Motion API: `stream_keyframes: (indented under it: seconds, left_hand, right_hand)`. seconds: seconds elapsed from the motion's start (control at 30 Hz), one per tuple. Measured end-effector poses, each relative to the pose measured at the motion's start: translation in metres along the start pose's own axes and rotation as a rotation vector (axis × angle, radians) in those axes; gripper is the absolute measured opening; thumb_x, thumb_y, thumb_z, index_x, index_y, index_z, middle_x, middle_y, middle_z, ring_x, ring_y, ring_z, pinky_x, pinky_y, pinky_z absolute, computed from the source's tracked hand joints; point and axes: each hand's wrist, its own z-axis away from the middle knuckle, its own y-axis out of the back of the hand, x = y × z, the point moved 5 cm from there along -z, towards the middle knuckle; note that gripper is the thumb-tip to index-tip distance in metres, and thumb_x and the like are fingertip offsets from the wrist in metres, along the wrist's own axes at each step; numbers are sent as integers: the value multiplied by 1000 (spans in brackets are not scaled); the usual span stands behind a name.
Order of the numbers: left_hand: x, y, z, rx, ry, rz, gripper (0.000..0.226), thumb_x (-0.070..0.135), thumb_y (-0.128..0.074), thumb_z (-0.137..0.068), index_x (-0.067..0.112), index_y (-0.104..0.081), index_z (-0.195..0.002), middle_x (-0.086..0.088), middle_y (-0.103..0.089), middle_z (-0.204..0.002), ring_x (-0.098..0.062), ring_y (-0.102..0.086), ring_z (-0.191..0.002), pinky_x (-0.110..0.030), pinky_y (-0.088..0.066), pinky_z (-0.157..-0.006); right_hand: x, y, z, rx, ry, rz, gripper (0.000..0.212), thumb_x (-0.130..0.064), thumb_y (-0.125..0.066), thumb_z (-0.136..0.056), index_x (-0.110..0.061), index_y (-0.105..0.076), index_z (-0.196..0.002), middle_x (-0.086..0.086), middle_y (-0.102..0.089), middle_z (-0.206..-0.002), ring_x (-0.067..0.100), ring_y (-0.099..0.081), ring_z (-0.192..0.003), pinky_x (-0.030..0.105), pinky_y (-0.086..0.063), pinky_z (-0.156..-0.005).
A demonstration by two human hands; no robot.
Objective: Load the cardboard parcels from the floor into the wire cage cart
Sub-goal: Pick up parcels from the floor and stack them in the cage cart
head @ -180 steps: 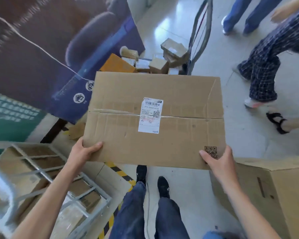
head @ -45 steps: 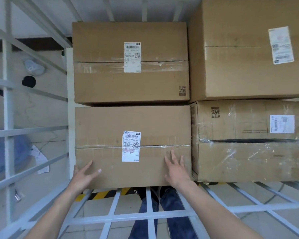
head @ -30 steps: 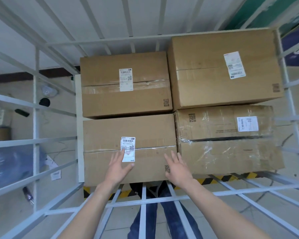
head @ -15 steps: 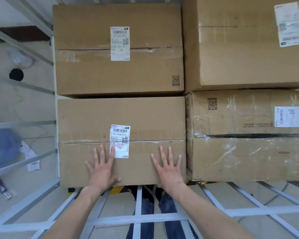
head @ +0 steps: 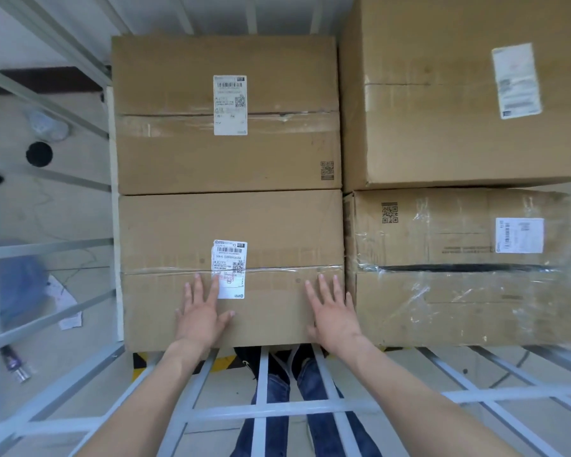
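Worn items, head view: your left forearm (head: pixel 145 397) and right forearm (head: pixel 419 404) are uncovered along all that shows, and your left hand (head: pixel 200 316) and right hand (head: pixel 335 319) are likewise bare. You wear blue denim jeans (head: pixel 310 384), mid-wash, both legs partly hidden. Your shoes (head: pixel 244 357) are black with pale laces; finer detail is too blurred to log.

Reached forward with both bare forearms, angling inward. Held left hand (head: pixel 202 316) flat, palm down, fingers straight and slightly spread, thumb angled out to the right. Held right hand (head: pixel 333 316) likewise flat, fingers straight and fanned, apart from the left.
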Motion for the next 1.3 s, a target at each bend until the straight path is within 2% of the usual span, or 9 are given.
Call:
stream_keyframes:
  seconds: [0.13, 0.3, 0.5, 0.63, 0.7, 0.8, 0.93, 1.13, 1.3]
  left_hand:
    - [28, 53, 61, 45, -83, 53, 79, 54, -44, -100, 30, 2, -160, -7, 10, -168, -28, 12, -153, -49, -16, -122]
    - [72, 134, 168, 115, -163, 130, 71, 51, -43, -102, 29, -8, -160, -9, 0, -168, -27, 0, -154, -42, -14, -123]
    - [135, 209, 310, 167, -351, 84, 66, 48, -41, -103, 23, -17, -160, -11, -11, -167, -27, -8, -154, -37, -13, -121]
    - [173, 219, 391, 179, -541, -66, 67, 53, -38, -103, 26, -15, -160, -7, -10, -167, -24, -7, -154, -42, -14, -124]
    - [189, 213, 422, 172, -640, -154, 67, 56, -37, -102, 29, -15, -159, -3, -10, -168, -22, -7, -154, -45, -15, -123]
    - [224, 196, 463, 131, -805, -310, 67, 58, -36, -101, 31, -16, -159, -1, -10, -168, -20, -6, -154, -47, -16, -123]
    - [278, 160, 524, 93, -1053, -519, 66, 57, -35, -102, 30, -18, -159, -2, -14, -167, -20, -8, -154, -38, -11, -124]
    - [357, 89, 620, -3, -1308, -737, 65, 60, -32, -101, 33, -18, -159, 2, -16, -167, -18, -12, -153, -37, -14, -124]
    - [427, 15, 708, -24, -1472, -796, 65, 60, -34, -101, 31, -24, -158, 3, -24, -165, -15, -19, -152, -36, -19, -123]
  right_hand:
    - [10, 65, 61, 94, 5, -88, 86, -38, -48, -100, -26, 13, -159, 9, 19, -166, 36, 19, -151, 55, -6, -123]
    - [34, 146, 183, 156, -24, -273, 82, -32, -51, -100, -26, 3, -161, 7, 10, -168, 33, 7, -154, 53, -10, -123]
    - [79, 185, 344, 348, -122, -483, 78, -33, -52, -100, -29, -4, -161, 4, 2, -169, 28, -3, -155, 47, -14, -122]
    - [80, 165, 451, 489, -152, -574, 77, -40, -50, -100, -37, 0, -158, -4, 7, -167, 24, 0, -155, 42, -18, -120]
    - [75, 145, 499, 548, -208, -621, 76, -46, -48, -100, -41, 2, -158, -6, 7, -167, 22, 1, -155, 44, -23, -119]
    - [73, 109, 559, 620, -337, -723, 74, -52, -44, -101, -38, -2, -160, -7, 4, -168, 20, 0, -155, 44, -21, -120]
    - [77, 57, 631, 691, -530, -914, 72, -52, -42, -102, -34, -5, -161, -4, 2, -169, 21, 0, -155, 44, -26, -118]
    - [98, -16, 720, 869, -739, -1125, 71, -53, -42, -101, -34, -9, -160, -2, 0, -169, 24, -6, -155, 44, -19, -120]
    - [138, -76, 785, 1025, -891, -1223, 73, -57, -42, -99, -36, -7, -160, -3, -1, -169, 22, -3, -155, 41, -14, -121]
